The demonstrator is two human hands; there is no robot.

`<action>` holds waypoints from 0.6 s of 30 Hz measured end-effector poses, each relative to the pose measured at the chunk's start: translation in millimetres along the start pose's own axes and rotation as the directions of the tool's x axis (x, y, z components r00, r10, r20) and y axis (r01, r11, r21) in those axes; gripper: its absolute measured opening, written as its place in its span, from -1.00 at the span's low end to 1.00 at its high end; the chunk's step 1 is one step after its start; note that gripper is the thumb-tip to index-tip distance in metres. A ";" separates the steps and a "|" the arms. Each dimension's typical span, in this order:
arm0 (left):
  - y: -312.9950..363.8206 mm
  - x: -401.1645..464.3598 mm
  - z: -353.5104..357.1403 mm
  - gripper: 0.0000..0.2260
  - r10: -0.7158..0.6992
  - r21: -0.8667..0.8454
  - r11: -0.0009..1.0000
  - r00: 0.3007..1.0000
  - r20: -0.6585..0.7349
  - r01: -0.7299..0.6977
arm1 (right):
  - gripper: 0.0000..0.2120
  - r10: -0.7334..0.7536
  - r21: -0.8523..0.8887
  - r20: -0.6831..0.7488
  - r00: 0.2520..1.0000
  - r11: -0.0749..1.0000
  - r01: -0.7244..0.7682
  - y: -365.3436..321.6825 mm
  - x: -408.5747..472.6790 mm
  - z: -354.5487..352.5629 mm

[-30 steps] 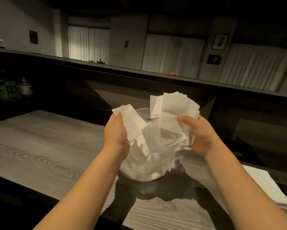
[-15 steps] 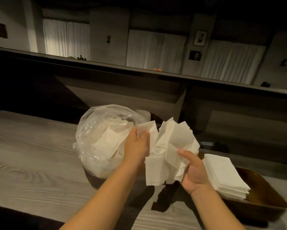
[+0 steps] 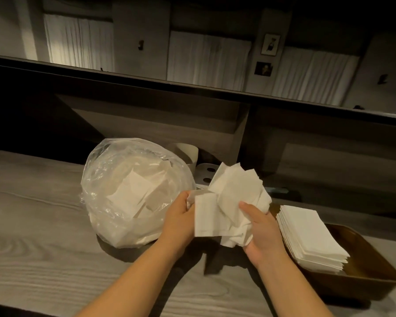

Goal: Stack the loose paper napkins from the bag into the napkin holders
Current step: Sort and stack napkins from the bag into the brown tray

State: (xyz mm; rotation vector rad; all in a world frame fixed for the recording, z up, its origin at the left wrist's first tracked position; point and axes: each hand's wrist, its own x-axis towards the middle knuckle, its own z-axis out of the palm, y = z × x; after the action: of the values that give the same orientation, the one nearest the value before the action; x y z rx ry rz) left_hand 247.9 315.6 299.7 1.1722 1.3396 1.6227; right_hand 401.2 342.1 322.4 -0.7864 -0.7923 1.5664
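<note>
Paper napkins, just right of the bag, we grip with left hand and right hand to square them for stacking.

left: bag blocks | right: holder stacked | front: bare table

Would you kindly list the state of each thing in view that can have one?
plastic bag: on the counter, still holding loose napkins
bunch of napkins: jumbled, held by both hands
left hand: gripping the bunch
right hand: gripping the bunch
wooden holder: holds a neat napkin stack
</note>
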 end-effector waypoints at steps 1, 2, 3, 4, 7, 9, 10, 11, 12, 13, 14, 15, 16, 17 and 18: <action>-0.7 0.0 -0.1 -0.76 0.013 0.017 1.000 1.000 0.003 -0.013 | -0.56 -0.010 -0.020 -0.059 0.998 1.000 0.009 3.3 2.2 -0.4; -1.4 0.9 1.1 -0.74 0.013 0.045 0.999 1.000 -0.006 -0.013 | -0.56 -0.026 -0.035 -0.108 0.994 0.999 0.022 5.4 3.8 -0.9; -1.1 1.8 3.2 -0.77 0.001 0.069 0.998 1.000 -0.015 0.000 | -0.56 -0.043 -0.026 -0.136 0.990 0.999 0.040 6.2 5.6 -1.3; -0.2 3.3 6.3 -0.81 -0.025 0.086 0.996 0.999 -0.031 0.028 | -0.55 -0.058 0.008 -0.147 0.987 0.998 0.060 6.7 7.0 -1.2; 3.6 2.2 13.0 -0.90 -0.231 -0.094 0.969 0.973 -0.013 0.229 | -0.57 -0.046 0.180 -0.079 0.996 0.982 0.059 5.4 5.9 -0.3; 2.1 0.7 16.7 -0.79 -0.328 -0.343 0.871 0.936 0.130 0.352 | -0.66 -0.014 0.280 -0.033 0.999 0.960 0.023 4.9 3.8 1.0; 0.6 -0.5 18.0 -0.77 -0.359 -0.442 0.803 0.916 0.179 0.401 | -0.70 0.002 0.322 -0.022 1.000 0.947 0.006 5.9 3.0 1.7; -1.0 -1.5 19.3 -0.75 -0.393 -0.510 0.739 0.896 0.204 0.440 | -0.71 0.016 0.355 -0.015 1.000 0.935 -0.009 7.5 2.1 2.0; -2.7 -1.4 20.8 -0.73 -0.418 -0.572 0.672 0.879 0.231 0.470 | -0.69 0.029 0.374 -0.020 0.999 0.927 -0.019 9.8 1.7 2.4; -4.1 -1.0 22.1 -0.69 -0.420 -0.624 0.615 0.870 0.259 0.483 | -0.65 0.039 0.380 -0.036 0.999 0.925 -0.022 11.9 1.1 3.1; -4.6 -0.8 23.2 -0.63 -0.414 -0.663 0.566 0.864 0.285 0.490 | -0.61 0.045 0.371 -0.069 0.997 0.928 -0.017 14.3 0.8 3.7; -3.3 -1.9 23.7 -0.57 -0.403 -0.685 0.536 0.863 0.306 0.493 | -0.57 0.045 0.349 -0.108 0.993 0.937 -0.004 16.2 0.8 4.8; -0.8 -3.7 24.0 -0.49 -0.388 -0.704 0.513 0.864 0.320 0.491 | -0.55 0.036 0.314 -0.148 0.988 0.949 0.013 18.0 0.5 6.1; 1.3 -5.7 24.1 -0.44 -0.375 -0.713 0.504 0.867 0.329 0.488 | -0.53 0.022 0.267 -0.188 0.982 0.963 0.029 20.1 0.2 7.4; 5.1 -8.4 25.3 -0.45 -0.364 -0.712 0.511 0.872 0.327 0.481 | -0.52 0.005 0.212 -0.218 0.976 0.976 0.043 21.9 0.5 8.3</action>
State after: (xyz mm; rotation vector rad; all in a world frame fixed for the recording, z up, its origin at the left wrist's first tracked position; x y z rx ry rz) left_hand 274.6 315.1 304.2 0.3477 0.5940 1.4512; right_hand 382.4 339.5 308.6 -0.7714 -0.4601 1.4898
